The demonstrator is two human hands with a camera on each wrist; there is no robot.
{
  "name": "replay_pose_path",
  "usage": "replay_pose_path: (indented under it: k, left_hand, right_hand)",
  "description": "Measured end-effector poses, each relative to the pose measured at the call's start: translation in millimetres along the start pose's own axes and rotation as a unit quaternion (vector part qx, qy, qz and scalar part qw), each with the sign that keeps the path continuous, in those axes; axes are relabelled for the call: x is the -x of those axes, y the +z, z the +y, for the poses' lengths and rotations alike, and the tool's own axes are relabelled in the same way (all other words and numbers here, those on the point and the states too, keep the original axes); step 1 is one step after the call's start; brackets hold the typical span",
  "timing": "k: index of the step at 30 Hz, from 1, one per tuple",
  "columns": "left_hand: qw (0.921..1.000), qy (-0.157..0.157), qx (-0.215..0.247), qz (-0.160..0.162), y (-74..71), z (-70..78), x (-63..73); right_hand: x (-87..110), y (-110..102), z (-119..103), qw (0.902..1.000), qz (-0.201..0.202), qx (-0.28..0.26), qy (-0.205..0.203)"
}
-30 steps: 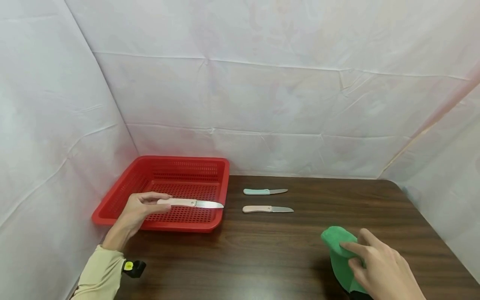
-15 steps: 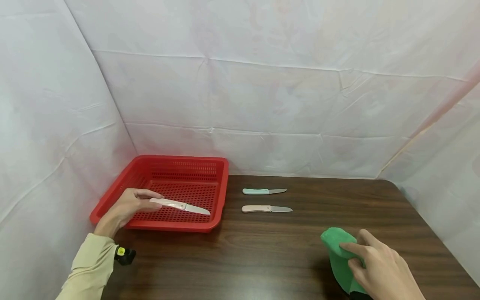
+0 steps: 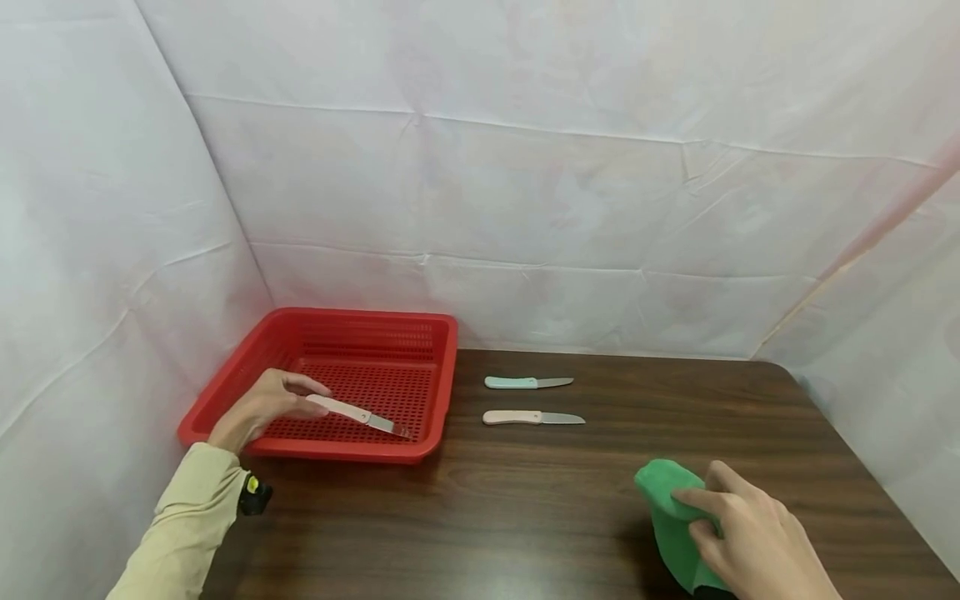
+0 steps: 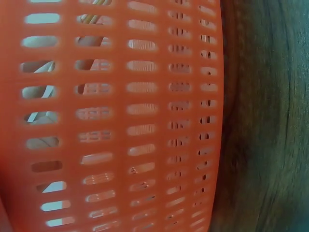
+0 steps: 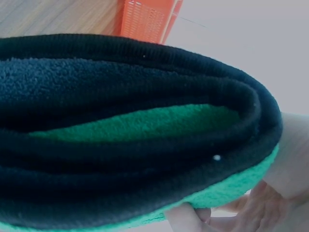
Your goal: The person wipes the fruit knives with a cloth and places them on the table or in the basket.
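Over the near left part of a red plastic basket, my left hand pinches the handle end of a paring knife with a pale pink handle. Its blade slants down to the right inside the basket, the tip low near the front wall. In the left wrist view the slotted basket wall hides most of that hand. At the lower right, my right hand grips a folded green cloth, thumb and fingers on it. The right wrist view shows the cloth's dark edging in folded layers.
Right of the basket, two more knives lie on the dark wooden table: one with a mint handle farther back, one with a pale pink handle nearer. White sheeting walls the table's back and sides.
The left hand has moved left with the knife, whose blade has tipped down into the basket. The right hand and cloth have shifted only slightly left.
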State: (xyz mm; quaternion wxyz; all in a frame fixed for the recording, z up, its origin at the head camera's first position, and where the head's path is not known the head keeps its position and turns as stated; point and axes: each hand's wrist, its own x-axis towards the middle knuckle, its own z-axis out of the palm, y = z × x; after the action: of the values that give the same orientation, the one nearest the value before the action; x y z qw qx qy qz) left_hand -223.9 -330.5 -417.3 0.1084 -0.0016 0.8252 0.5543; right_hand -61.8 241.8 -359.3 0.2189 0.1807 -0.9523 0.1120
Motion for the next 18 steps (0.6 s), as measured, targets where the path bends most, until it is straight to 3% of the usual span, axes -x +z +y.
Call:
replay_pose_path:
  k: [3, 7, 13, 18]
  left_hand:
    - [0.9998, -0.001, -0.02, -0.003, 0.2, 0.6, -1.2]
    - [0.9951, 0.012, -0.098, -0.006, 1.6, 1.5, -2.4]
    - [0.9708, 0.027, -0.238, 0.005, 3.8, 0.9, -3.8]
    - [0.9549, 0.036, -0.295, -0.005, 4.8, -2.0, -7.0]
  right_hand:
    - [0.3, 0.6, -0.2, 1.0, 0.0, -0.001, 0.002]
    - [0.8, 1.4, 0.0, 1.0, -0.004, -0.004, 0.005]
    - [2.5, 3.8, 1.6, 0.9999, -0.009, -0.004, 0.008]
    - [3.8, 5.1, 2.8, 0.9999, -0.011, -0.004, 0.009]
